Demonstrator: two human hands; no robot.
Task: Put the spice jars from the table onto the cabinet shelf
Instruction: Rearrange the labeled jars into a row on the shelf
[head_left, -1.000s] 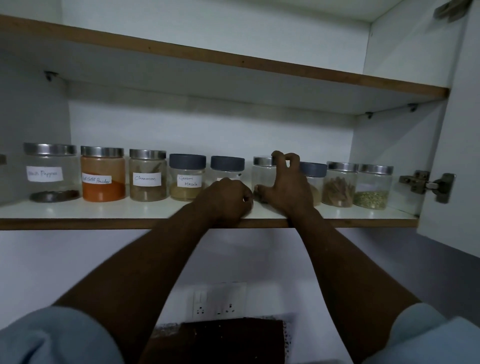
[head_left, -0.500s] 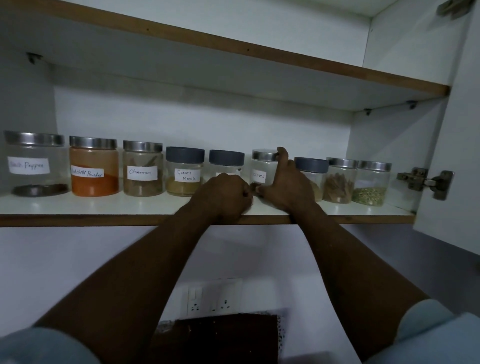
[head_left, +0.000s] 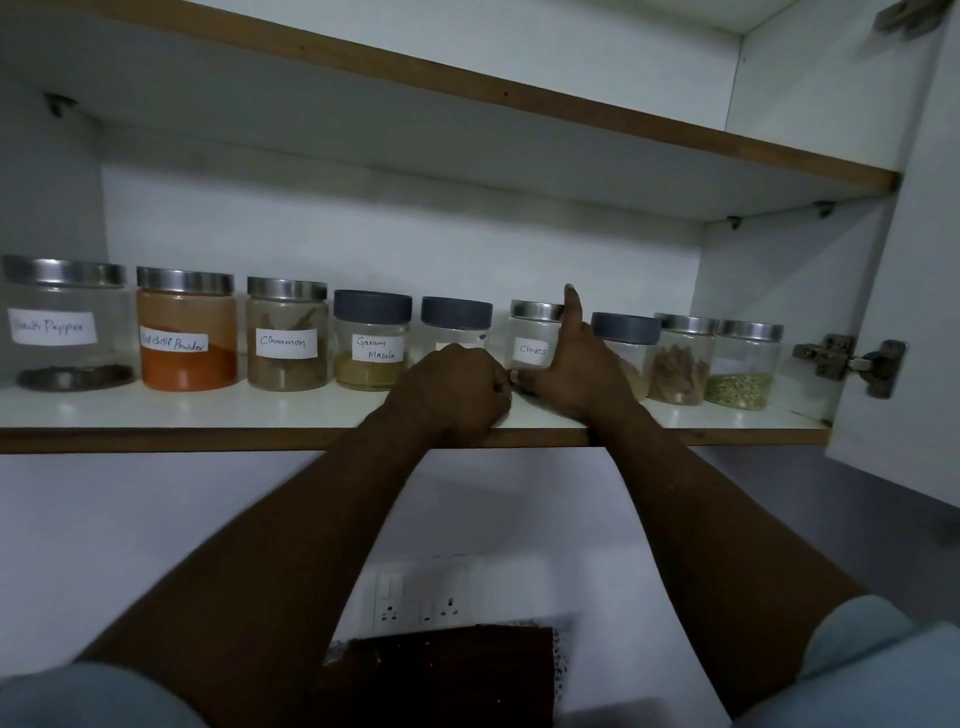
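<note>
Right hand (head_left: 574, 371) grips the upright Cloves jar (head_left: 533, 335), label facing outward; left hand (head_left: 457, 389) fisted.

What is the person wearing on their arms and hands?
Both hands, left and right, are bare, with no gloves, rings or watch visible. The forearms are bare too. Light blue sleeves show at the bottom corners, ending near the elbows.

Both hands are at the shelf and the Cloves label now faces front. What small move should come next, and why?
Probably release the Cloves jar and draw the right hand back. The jar stands upright in the row on the shelf, label readable, so nothing seems left to adjust. The left hand is a fist on the shelf edge, holding nothing visible.
</note>
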